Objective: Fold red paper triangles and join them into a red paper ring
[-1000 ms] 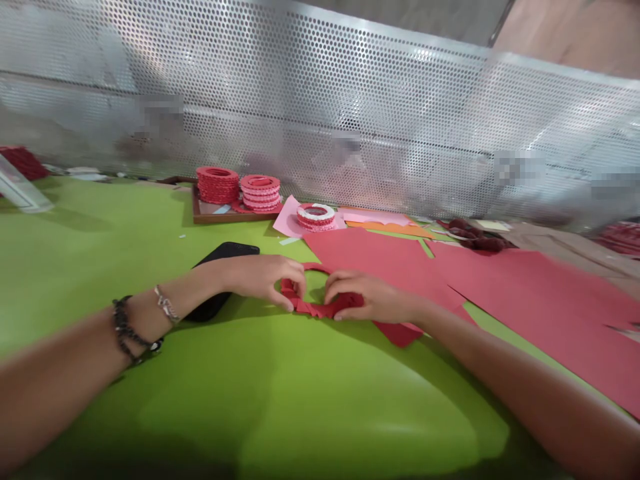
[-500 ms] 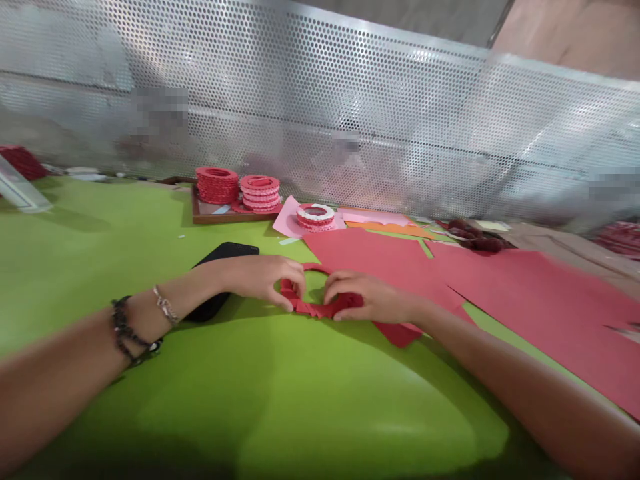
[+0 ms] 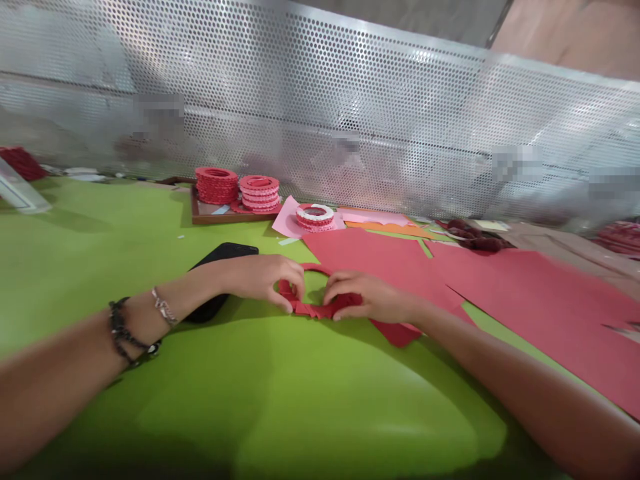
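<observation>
Between my hands, low over the green tabletop, is a red paper ring with folded pleats along its near side. The fingers of my left hand are closed on the ring's left part, thumb outside and fingertips inside the opening. On the right part my right hand pinches the ring in the same way, covering some of its folds. A black phone lies partly under my left wrist. Sheets of red paper lie behind and beneath my right hand.
At the back, a brown tray bears stacks of red rings and pink rings. Another ring stack, white on top, rests on pink paper. A perforated metal screen stands along the table's far edge. More red paper spreads rightward.
Almost nothing differs. Both hands keep the same grip on the red paper ring, and the left forearm has shifted very slightly left.
</observation>
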### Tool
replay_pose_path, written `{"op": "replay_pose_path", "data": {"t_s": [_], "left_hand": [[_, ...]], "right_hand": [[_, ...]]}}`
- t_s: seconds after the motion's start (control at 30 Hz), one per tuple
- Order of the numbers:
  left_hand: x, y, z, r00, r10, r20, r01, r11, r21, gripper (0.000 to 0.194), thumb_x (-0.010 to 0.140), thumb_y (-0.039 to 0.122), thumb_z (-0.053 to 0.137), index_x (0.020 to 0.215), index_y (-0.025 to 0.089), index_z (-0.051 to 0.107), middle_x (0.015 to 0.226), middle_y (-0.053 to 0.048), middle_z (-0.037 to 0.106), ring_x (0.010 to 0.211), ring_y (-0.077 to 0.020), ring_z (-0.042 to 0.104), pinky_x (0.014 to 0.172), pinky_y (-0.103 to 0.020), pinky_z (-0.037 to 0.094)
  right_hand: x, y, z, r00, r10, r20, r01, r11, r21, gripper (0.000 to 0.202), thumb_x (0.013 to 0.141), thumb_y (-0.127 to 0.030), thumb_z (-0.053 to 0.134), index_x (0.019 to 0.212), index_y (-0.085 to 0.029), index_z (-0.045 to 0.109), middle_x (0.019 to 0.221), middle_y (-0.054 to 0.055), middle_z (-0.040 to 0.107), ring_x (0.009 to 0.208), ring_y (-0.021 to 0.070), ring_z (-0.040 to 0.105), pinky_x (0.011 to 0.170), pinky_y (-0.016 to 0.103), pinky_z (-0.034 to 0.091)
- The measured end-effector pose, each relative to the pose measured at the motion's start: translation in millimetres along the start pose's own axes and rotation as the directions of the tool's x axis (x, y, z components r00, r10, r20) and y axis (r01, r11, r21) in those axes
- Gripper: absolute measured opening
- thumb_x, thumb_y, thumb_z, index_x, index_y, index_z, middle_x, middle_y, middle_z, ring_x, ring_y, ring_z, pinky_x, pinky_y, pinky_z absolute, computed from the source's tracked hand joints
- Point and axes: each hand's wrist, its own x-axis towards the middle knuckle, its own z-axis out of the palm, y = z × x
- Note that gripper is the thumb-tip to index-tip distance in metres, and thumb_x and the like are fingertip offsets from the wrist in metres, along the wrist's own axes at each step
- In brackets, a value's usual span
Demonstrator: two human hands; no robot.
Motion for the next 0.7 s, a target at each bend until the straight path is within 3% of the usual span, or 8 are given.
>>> {"op": "replay_pose_path", "data": {"t_s": [0.37, 0.7], "left_hand": [[5.1, -3.6, 6.6, 0.999, 0.03, -0.037, -0.031, 0.999, -0.026, 0.012, 0.075, 0.022, 0.069, 0.085, 0.015, 0.066, 0.084, -0.001, 0.064, 0.073, -0.0127, 0.056, 0.07, -0.022, 0.037], [4.5, -1.3, 5.5, 1.0, 0.008, -0.026, -0.009, 1.0, -0.01, 0.011, 0.076, 0.023, 0.066, 0.086, 0.018, 0.065, 0.085, 0.0, 0.063, 0.075, -0.0136, 0.056, 0.071, -0.023, 0.038]], "right_hand": [[1.3, 1.3, 2.9, 0.997, -0.058, -0.042, 0.058, 0.998, -0.006, 0.013, 0.08, -0.021, 0.063, 0.093, -0.015, 0.064, 0.089, 0.003, 0.059, 0.088, 0.0136, 0.055, 0.08, 0.027, 0.044], [-1.0, -1.6, 1.2, 1.0, -0.018, -0.019, 0.018, 1.0, -0.012, 0.013, 0.082, -0.022, 0.06, 0.094, -0.016, 0.063, 0.092, 0.004, 0.059, 0.089, 0.014, 0.055, 0.081, 0.028, 0.044]]}}
